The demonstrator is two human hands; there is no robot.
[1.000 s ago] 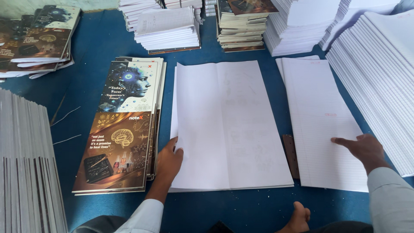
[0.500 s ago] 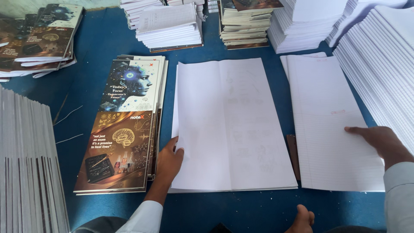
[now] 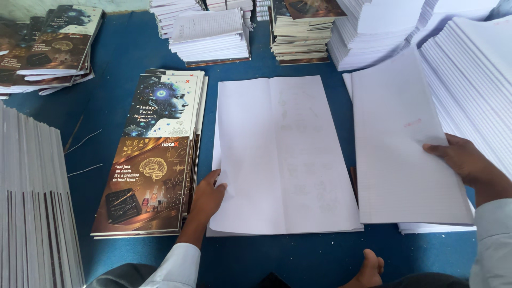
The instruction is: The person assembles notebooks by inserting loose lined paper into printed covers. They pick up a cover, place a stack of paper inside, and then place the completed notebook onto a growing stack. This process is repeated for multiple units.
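Right hand (image 3: 469, 162) pinching lifted paper sheet (image 3: 405, 144) at 3 o'clock edge; thin, floppy, light. Left hand (image 3: 207, 194) flat on open sheet stack (image 3: 288, 154), 9 o'clock corner.

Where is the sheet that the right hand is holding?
In the head view, the ruled sheet is lifted at right, gripped by the right hand, beside the middle paper stack.

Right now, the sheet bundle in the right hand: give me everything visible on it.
The lifted bundle is a thin set of long white paper sheets, faintly ruled, with a small reddish mark near the middle. It is tilted, raised off the white stack below it, whose edge shows under its lower right corner. The right hand grips its right edge, thumb on top. Its near left corner overlaps the edge of the open white sheets in the centre. The left hand does not touch it.
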